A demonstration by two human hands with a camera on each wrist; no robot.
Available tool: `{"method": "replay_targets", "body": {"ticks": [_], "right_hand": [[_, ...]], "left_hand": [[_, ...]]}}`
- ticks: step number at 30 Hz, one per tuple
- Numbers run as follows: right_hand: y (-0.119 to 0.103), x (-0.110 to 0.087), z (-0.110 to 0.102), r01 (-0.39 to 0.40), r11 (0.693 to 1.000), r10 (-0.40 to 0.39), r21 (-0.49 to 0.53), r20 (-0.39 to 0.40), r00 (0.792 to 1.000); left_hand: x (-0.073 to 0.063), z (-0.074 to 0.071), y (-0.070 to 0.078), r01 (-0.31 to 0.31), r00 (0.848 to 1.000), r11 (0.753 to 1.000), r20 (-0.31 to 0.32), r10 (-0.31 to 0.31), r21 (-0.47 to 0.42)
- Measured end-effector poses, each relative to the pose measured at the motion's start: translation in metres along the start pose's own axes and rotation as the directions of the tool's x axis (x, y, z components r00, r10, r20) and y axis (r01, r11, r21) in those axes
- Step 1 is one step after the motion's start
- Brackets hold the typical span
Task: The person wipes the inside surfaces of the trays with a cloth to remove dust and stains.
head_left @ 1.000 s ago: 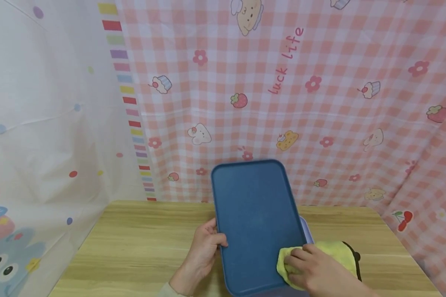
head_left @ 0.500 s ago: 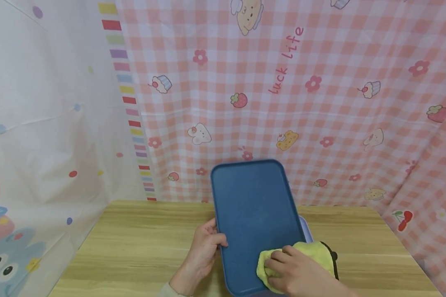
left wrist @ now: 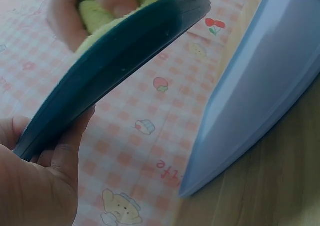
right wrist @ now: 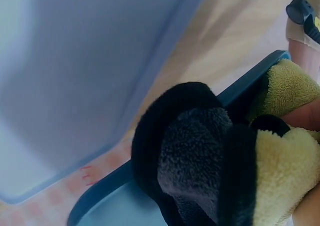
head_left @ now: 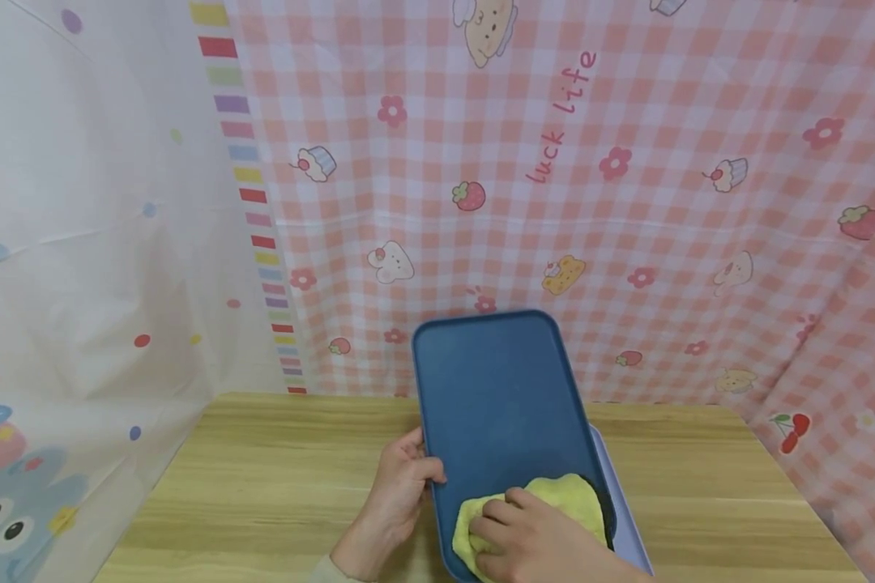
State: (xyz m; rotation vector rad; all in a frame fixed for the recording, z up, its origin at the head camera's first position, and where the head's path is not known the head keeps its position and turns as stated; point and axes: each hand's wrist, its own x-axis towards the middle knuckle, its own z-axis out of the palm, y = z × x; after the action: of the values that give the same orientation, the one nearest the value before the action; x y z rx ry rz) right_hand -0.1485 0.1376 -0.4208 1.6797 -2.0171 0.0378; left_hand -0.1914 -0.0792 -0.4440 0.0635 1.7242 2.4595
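A dark blue rectangular tray (head_left: 499, 397) is held tilted over the table, its inner face towards me. My left hand (head_left: 397, 490) grips its left edge, thumb over the rim and fingers behind. Bunched under my right hand (head_left: 535, 541) is a yellow cloth (head_left: 570, 500), which the curled fingers hold against the tray's lower part. In the right wrist view the cloth shows a dark grey side (right wrist: 192, 156) and black edging. The left wrist view catches the tray (left wrist: 115, 60) edge-on, with the left hand (left wrist: 37, 181) at its near end.
A lavender tray (head_left: 629, 518) lies on the wood-grain table (head_left: 284, 478) behind the blue one, mostly covered in the head view. It stands apart from the blue tray in the left wrist view. A pink checked curtain (head_left: 437, 146) hangs behind the table.
My right hand has slid the yellow cloth leftwards across the lower part of the blue tray. More of the lavender tray shows at the right. The left hand has stayed in place.
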Motion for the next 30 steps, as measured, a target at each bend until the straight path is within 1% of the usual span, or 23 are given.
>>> {"method": "replay_targets", "body": {"ticks": [3, 7, 13, 21, 25, 28, 30], "right_hand": [[-0.003, 0.006, 0.001, 0.019, 1.000, -0.019, -0.015, 0.014, 1.000], [-0.006, 0.009, 0.002, 0.033, 0.997, -0.031, -0.067, 0.034, 0.999], [-0.004, 0.013, 0.001, 0.006, 0.997, -0.002, -0.078, 0.050, 0.999], [0.005, 0.016, -0.006, 0.007, 0.986, 0.007, -0.164, 0.084, 0.996], [0.009, 0.016, -0.008, -0.028, 0.991, 0.040, -0.130, 0.091, 0.995], [0.012, 0.015, -0.010, -0.068, 0.994, 0.074, -0.086, 0.078, 0.994], [0.015, 0.014, -0.011, -0.084, 0.994, 0.089, -0.076, 0.067, 0.994]], "left_hand": [[0.000, 0.001, 0.000, -0.001, 1.000, 1.000, 0.000, 0.001, 0.007], [0.000, 0.001, 0.000, -0.006, 1.000, 1.000, 0.009, 0.006, 0.011], [0.000, 0.001, 0.000, -0.015, 1.000, 1.000, 0.015, 0.015, 0.012], [-0.001, 0.002, -0.001, -0.023, 0.999, 1.000, 0.027, 0.023, 0.000], [-0.002, 0.002, -0.001, -0.024, 0.999, 1.000, 0.031, 0.024, -0.005], [-0.003, 0.002, -0.001, -0.025, 0.999, 1.000, 0.042, 0.026, -0.005], [-0.003, 0.001, -0.001, -0.028, 0.998, 1.000, 0.055, 0.028, -0.005]]}}
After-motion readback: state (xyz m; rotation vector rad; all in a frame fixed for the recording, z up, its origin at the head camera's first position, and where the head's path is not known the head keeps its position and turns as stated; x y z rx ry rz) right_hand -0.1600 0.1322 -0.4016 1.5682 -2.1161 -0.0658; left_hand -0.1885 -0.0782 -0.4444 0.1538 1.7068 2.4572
